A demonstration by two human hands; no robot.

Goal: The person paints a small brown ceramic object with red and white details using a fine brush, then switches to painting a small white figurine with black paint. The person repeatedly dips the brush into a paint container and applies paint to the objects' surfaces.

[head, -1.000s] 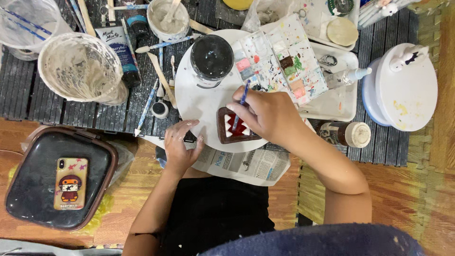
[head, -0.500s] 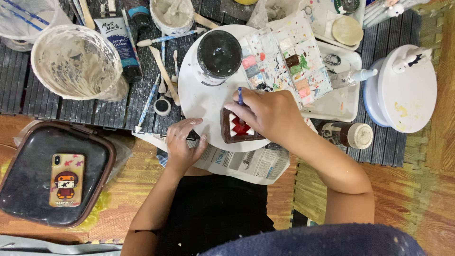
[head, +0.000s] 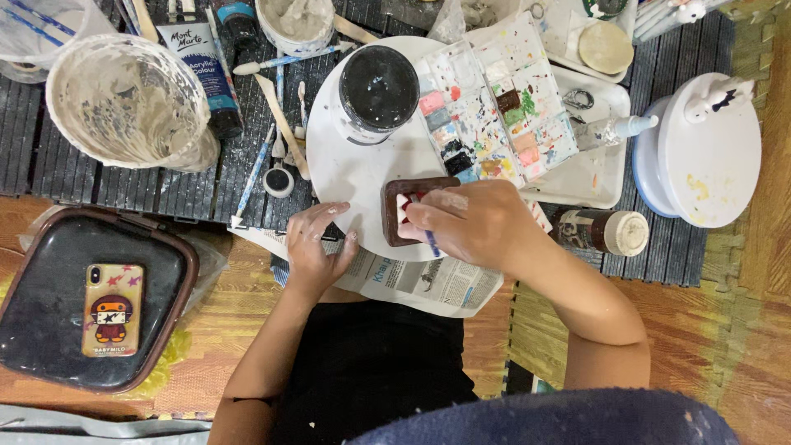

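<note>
Right hand [head: 474, 224] now lower, over brown piece [head: 404, 210] at wheel's [head: 354, 177] near edge — fingers pinched on brush [head: 431, 241], handle now pointing down, not up. Left hand [head: 317, 247] stays on near rim — fingers spread, holding nothing.

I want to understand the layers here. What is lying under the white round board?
Under the white round board, a newspaper sheet sticks out at its near edge, and the dark slatted mat continues beneath. The board covers the rest.

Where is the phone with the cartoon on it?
In the head view, the phone lies at the left on the dark tray, left of the left hand.
</note>
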